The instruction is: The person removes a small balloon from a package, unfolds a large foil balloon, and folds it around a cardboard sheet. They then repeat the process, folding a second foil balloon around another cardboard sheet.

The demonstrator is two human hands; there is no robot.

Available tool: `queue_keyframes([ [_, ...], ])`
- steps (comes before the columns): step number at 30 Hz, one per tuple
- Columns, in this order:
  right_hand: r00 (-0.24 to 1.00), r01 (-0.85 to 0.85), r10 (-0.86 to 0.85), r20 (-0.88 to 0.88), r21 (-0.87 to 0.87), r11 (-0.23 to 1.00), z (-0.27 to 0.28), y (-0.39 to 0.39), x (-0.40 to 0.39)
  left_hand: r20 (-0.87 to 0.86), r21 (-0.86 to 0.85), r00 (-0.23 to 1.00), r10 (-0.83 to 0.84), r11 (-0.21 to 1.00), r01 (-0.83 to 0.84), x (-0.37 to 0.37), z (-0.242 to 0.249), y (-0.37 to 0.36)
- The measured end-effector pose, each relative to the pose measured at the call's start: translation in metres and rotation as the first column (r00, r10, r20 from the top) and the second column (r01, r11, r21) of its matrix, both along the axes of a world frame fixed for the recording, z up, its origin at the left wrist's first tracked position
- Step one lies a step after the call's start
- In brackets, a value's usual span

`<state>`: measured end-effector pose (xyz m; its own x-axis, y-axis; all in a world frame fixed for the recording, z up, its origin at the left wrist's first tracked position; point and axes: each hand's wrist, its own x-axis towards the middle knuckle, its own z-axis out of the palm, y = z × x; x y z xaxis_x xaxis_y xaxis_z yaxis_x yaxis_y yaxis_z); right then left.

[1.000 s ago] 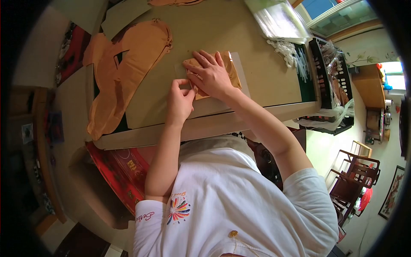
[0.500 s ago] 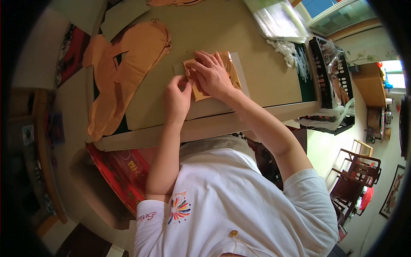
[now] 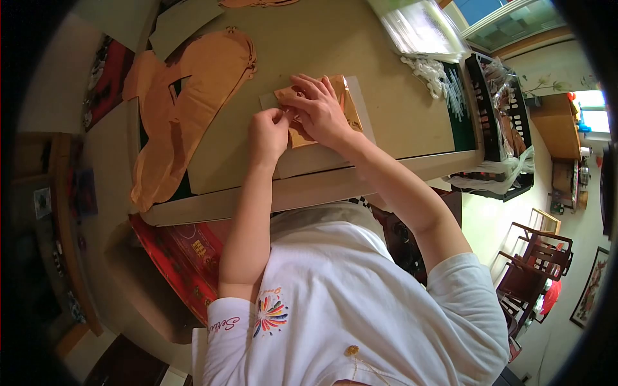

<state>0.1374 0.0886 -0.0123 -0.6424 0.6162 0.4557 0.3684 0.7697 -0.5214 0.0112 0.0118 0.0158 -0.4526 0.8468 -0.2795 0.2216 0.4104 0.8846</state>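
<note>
A shiny copper-orange foil balloon [image 3: 347, 100], folded into a flat, roughly square packet, lies on a grey card [image 3: 309, 164] on the table. My right hand [image 3: 320, 112] rests over the packet with its fingers stretched out and slightly apart, covering much of it. At the packet's left edge, my left hand [image 3: 268, 134] is closed in a pinch on the foil, close to my right fingertips. The exact grip is partly hidden. To the left, more flat, deflated orange foil balloons [image 3: 206, 96] lie stacked, their lower end reaching the table's front edge.
Clear plastic bags [image 3: 421, 29] lie at the back right, beside white ribbon [image 3: 430, 76] and several thin straws [image 3: 456, 96]. A black crate [image 3: 496, 109] holding plastic-wrapped items stands at the table's right side. A pale sheet [image 3: 187, 26] lies at the back left.
My left hand has moved slightly up, its fingers closing at the packet's left edge. The foil's left corner has shifted and looks more lifted. My right hand has barely moved.
</note>
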Motion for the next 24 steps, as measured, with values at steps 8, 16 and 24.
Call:
queue_keyframes([
  [8, 0.997, 0.046, -0.049, 0.054, 0.051, 0.998, 0.000, -0.002, -0.004, 0.190, -0.017, 0.980, 0.055, 0.998, -0.053, 0.007, 0.012, -0.016],
  [16, 0.990, 0.042, -0.052, 0.129, 0.078, 0.996, 0.005, -0.004, -0.003, 0.105, -0.020, 0.994, -0.036, 0.999, 0.038, 0.010, 0.007, -0.040],
  [24, 0.989, 0.031, -0.039, 0.145, 0.061, 0.998, 0.009, -0.005, -0.003, -0.752, 0.330, 0.659, 0.028, 0.881, 0.338, 0.027, 0.011, -0.064],
])
